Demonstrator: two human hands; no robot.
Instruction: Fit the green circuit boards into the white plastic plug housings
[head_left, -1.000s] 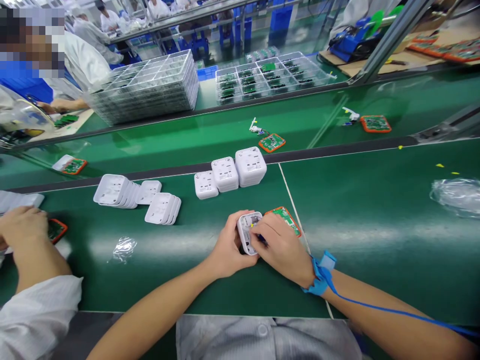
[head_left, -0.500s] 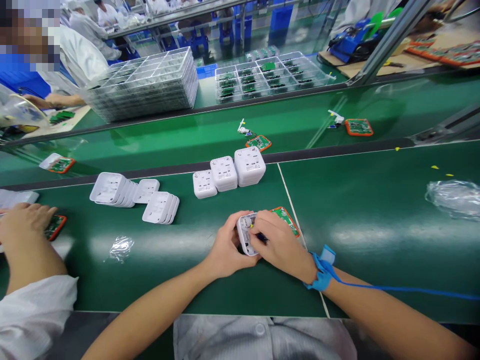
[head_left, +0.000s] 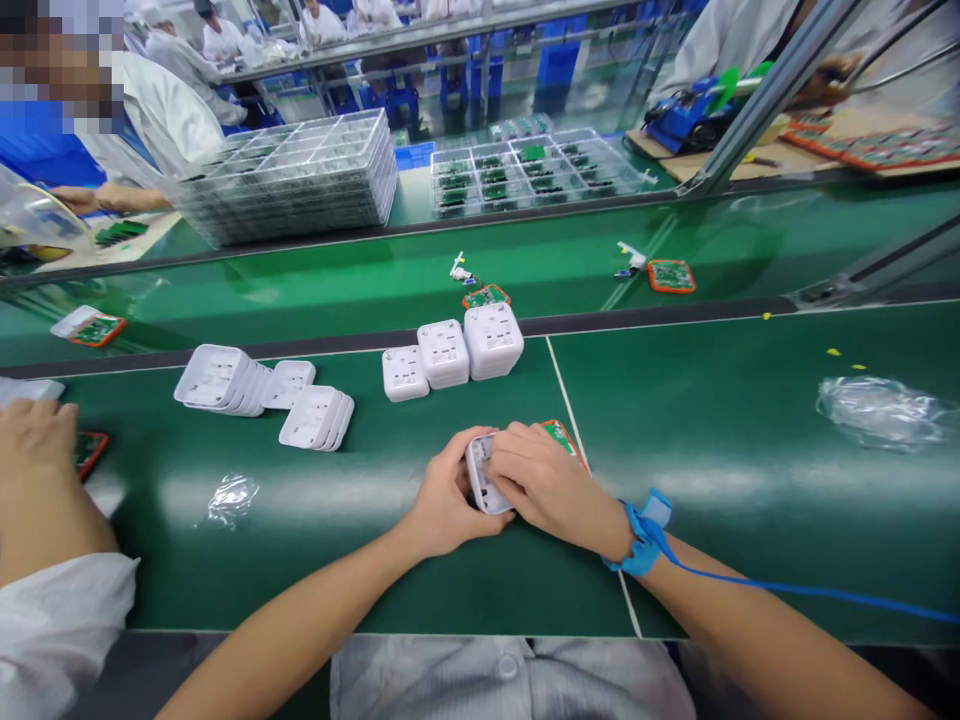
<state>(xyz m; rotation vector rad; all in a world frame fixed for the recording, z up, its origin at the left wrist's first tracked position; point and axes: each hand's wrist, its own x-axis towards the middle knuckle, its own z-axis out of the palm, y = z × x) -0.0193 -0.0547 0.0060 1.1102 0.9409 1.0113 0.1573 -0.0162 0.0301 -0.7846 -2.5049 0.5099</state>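
My left hand is wrapped around the rim of a white plastic housing, its open inside turned up. Over the housing lies my right hand, fingers closed and pressed into it; whatever they pinch is hidden. A blue wrist strap with a cord circles my right wrist. Partly covered by that hand, a green circuit board with an orange edge rests on the green bench. Stacked white housings stand beyond my hands.
More white shells sit to the left, near a clear plastic bag. Another bag lies right. The belt carries boards, with trays behind it. A co-worker's hand works at far left.
The boards and white parts on the belt have moved left. My right fingers now cover more of the housing, and the small white part with yellow seen inside it is hidden.
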